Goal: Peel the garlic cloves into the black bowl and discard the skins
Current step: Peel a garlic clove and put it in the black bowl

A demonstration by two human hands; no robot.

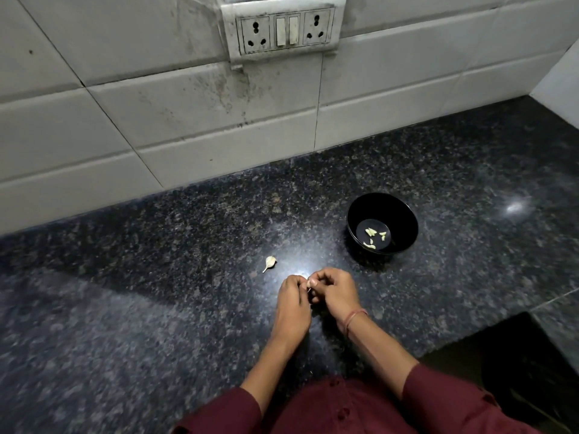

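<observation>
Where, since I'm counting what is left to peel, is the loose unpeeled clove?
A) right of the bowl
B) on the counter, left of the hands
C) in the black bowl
B: the unpeeled clove lies alone on the counter, beyond and left of the left hand; the black bowl holds only peeled cloves.

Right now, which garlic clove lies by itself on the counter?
The unpeeled clove with its tail, left of the black bowl; others lie peeled inside it.

Desk (156,277): black granite, grey-brown speckle throughout. Black bowl (407,227): plain, glossy. Peeled cloves (371,232) inside: pale yellow. Loose clove (270,262): off-white. Wall tiles (188,120): white (dark smudging noted). My sleeves (438,396): maroon. My wrist thread (354,319): reddish-orange.
</observation>
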